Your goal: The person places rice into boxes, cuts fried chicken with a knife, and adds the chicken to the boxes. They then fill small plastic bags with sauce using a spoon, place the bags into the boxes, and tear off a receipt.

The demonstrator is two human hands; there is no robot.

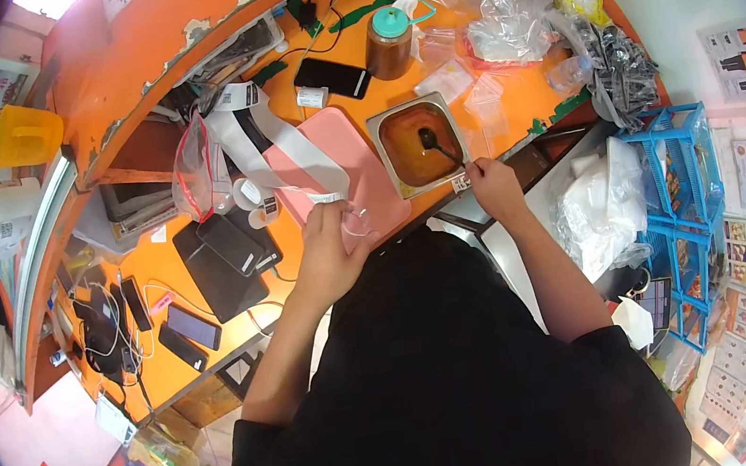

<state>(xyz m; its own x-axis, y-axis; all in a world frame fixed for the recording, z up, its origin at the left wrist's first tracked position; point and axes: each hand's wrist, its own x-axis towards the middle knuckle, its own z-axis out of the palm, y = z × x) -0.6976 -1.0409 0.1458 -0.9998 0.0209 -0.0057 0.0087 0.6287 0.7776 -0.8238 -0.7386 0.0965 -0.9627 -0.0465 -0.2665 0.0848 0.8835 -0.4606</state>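
My right hand (496,189) is closed around the handle of a dark ladle (443,149), whose bowl dips into brown-orange sauce (412,153). The sauce sits in a square metal pan (386,161) at the table's front edge. My left hand (333,243) pinches a small clear plastic item (358,225) over a pink board (342,134); whether it is a bag or a cup I cannot make out. Beside the left hand, a white paper strip (310,164) lies across the board, and small clear cups (262,213) stand to its left.
Behind the pan are a jar with a teal lid (387,31) and a black phone (332,78). Plastic bags (506,24) pile up at the back right. Tablets (223,264), phones and cables lie on the left. Blue plastic racks (678,180) stand at the right.
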